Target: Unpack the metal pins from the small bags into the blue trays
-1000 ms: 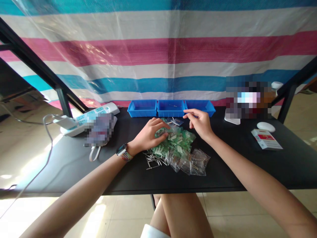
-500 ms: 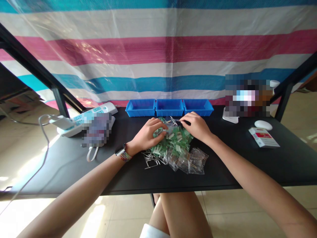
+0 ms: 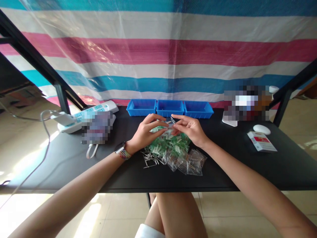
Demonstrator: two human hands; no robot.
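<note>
My left hand point(image 3: 151, 130) and my right hand point(image 3: 189, 130) meet above a pile of small packets. Thumb and fingers of both hands pinch what looks like a small clear plastic bag point(image 3: 170, 127), partly hidden by the fingertips. Beneath lie many green packets point(image 3: 170, 144) with pale and metal pieces inside. Clear bags holding brass-coloured pins point(image 3: 194, 162) overlap at the pile's near right. Loose silvery metal pins point(image 3: 151, 159) are scattered at its near left, and a few more metal pins point(image 3: 173, 120) show just behind the fingers.
Three blue bins point(image 3: 169, 108) stand in a row at the back of the black table point(image 3: 119, 180). A white power strip point(image 3: 92, 114) and a blurred device point(image 3: 97, 127) with a cable are on the left. A small box point(image 3: 262, 142) and a white oval object point(image 3: 262, 129) lie right.
My right hand has moved left, bringing its fingertips close to those of my left hand. My left hand has risen slightly off the pile. The view has shifted a little.
</note>
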